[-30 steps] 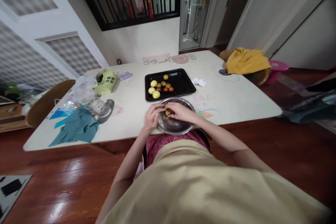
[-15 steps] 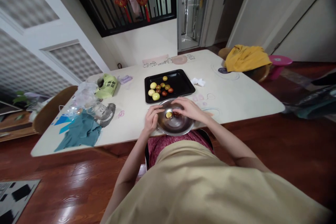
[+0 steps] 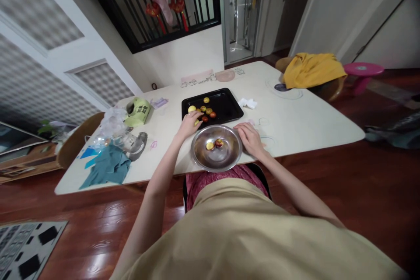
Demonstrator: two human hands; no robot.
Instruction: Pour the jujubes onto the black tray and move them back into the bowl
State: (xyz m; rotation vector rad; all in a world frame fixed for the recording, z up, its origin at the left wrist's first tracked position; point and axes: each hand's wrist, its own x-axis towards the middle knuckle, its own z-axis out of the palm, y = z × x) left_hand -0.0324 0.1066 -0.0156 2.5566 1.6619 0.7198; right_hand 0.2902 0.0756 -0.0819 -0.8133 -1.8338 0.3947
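A shiny metal bowl [image 3: 217, 157] stands at the table's near edge. Inside it lie a small yellow round piece [image 3: 209, 145] and a dark red one with a yellow patch [image 3: 219, 143]. Beyond the bowl is a black baking tray [image 3: 229, 103] with several small round fruits, possibly tomatoes, in yellow, green and red. My left hand [image 3: 189, 125] reaches over the tray's near left corner, fingers apart around a yellow-green fruit [image 3: 196, 122]; a firm grip cannot be made out. My right hand [image 3: 250, 138] rests loosely on the table by the bowl's right rim, holding nothing.
A crumpled white tissue [image 3: 247, 103] lies right of the tray. At the left are a green bag [image 3: 139, 111], clear plastic [image 3: 113, 122] and a teal cloth [image 3: 108, 166]. A yellow cloth [image 3: 311, 72] hangs over a chair near a pink stool [image 3: 364, 69].
Both hands have left the bowl's inside. My left hand has moved forward to the tray's fruits; my right has drawn back to the right rim. The two pieces in the bowl now show fully.
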